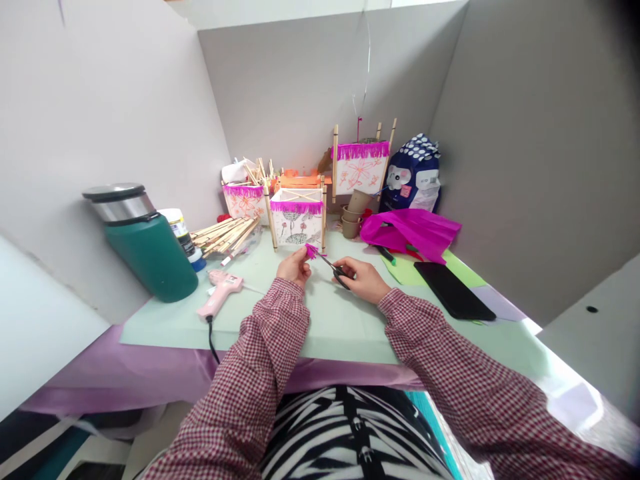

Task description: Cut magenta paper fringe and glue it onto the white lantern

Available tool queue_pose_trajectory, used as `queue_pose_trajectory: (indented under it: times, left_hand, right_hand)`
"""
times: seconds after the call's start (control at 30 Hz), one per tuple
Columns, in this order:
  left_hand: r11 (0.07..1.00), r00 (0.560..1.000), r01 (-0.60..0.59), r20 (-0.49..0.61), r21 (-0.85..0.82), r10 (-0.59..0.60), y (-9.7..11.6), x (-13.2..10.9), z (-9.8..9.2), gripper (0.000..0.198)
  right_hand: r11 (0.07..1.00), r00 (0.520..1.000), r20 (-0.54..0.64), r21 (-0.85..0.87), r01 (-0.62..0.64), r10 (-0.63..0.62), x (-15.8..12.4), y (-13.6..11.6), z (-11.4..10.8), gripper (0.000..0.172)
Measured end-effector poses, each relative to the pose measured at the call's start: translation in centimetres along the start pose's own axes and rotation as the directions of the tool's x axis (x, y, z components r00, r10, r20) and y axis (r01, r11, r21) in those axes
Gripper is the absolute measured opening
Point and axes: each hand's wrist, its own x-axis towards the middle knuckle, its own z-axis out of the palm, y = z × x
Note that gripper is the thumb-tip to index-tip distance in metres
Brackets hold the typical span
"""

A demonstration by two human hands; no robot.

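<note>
My left hand (295, 267) pinches a small piece of magenta fringed paper (311, 251) just above the pale green mat (330, 320). My right hand (364, 279) is closed round the handles of small black scissors (334, 267), whose blades point left toward the fringe. Right behind my hands stands a small paper lantern (298, 220) with a wooden stick frame and a magenta fringe along its top.
A pink glue gun (220, 292) lies left of my hands, beside a green flask (145, 247) and a bundle of wooden sticks (225, 235). Two more lanterns (357, 167) stand behind. Magenta tissue paper (410, 230), paper cups (354, 213) and a black phone (453, 290) lie to the right.
</note>
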Motion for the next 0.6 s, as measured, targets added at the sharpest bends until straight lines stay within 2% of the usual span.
queue_pose_trajectory:
  times: [0.13,0.4,0.6]
  left_hand:
    - [1.000,1.000,0.000,0.004,-0.024,0.000,0.09,0.03,-0.01,0.009]
    - [0.995,0.995,-0.049,-0.096,-0.088,0.041,0.39,-0.04,0.06,0.004]
    - [0.994,0.995,-0.056,-0.086,-0.092,0.048,0.43,-0.08,0.09,0.004]
  right_hand:
    - [1.000,1.000,0.012,-0.010,-0.008,0.008,0.00,-0.06,-0.09,0.023]
    - [0.999,0.999,0.021,0.041,-0.025,0.024,-0.12,-0.05,-0.33,0.024]
    - [0.998,0.999,0.047,0.063,0.017,-0.019,-0.21,-0.35,-0.49,0.025]
